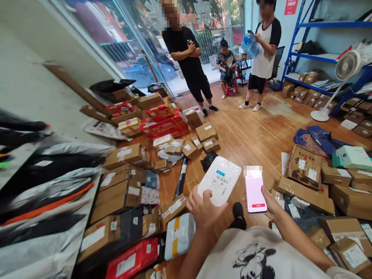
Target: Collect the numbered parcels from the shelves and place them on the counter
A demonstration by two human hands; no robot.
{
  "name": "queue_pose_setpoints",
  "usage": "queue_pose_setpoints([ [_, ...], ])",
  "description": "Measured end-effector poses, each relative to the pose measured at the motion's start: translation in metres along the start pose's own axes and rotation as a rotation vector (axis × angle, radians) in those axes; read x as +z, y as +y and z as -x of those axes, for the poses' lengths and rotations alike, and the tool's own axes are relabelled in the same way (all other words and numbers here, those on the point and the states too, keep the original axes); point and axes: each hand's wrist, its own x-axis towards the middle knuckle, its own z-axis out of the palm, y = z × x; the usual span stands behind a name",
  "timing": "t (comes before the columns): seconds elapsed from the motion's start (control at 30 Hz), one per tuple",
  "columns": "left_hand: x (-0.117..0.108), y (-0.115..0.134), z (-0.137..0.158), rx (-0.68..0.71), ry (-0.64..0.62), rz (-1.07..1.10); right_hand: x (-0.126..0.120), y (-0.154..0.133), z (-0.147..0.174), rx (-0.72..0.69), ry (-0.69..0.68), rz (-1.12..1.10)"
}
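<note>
My left hand (205,207) grips a flat white parcel (220,181) by its lower edge. A printed label with a blue patch and a barcode faces up on it. Beside it, my right hand (271,203) holds a smartphone (255,193) by its right side. The phone's screen is lit pale pink, with a red bar near the bottom. Parcel and phone are apart, both held above the wooden floor. A black bag (208,161) lies on the floor just beyond the white parcel.
Cardboard boxes (116,190) and bagged parcels crowd the left floor; more boxes (305,193) lie at right. Red cartons (164,124) stand farther back. A white fan (347,66) stands before a blue shelf (322,56). Two people stand and one sits near the glass front; one holds a water bottle (250,43).
</note>
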Motion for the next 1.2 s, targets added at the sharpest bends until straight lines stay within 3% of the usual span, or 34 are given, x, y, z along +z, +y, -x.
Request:
queue_pose_setpoints([
  [0.2,0.055,-0.029,-0.092,0.071,-0.027,0.009,0.047,-0.055,-0.072,-0.101,0.024,0.063],
  [0.4,0.107,-0.033,-0.169,0.122,-0.053,0.032,0.054,-0.092,-0.134,-0.159,0.025,0.035],
  [0.57,0.153,-0.012,-0.233,0.142,-0.071,0.022,0.044,-0.142,-0.195,-0.13,-0.076,0.005],
  [0.8,0.221,0.037,-0.324,0.107,-0.14,-0.039,0.027,-0.257,-0.291,-0.113,-0.173,0.06],
  [0.97,0.264,0.062,-0.374,0.094,-0.185,-0.101,0.016,-0.331,-0.346,-0.14,-0.321,0.152],
  [1.2,0.305,0.078,-0.434,0.039,-0.225,-0.049,0.011,-0.387,-0.407,-0.157,-0.34,0.202],
])
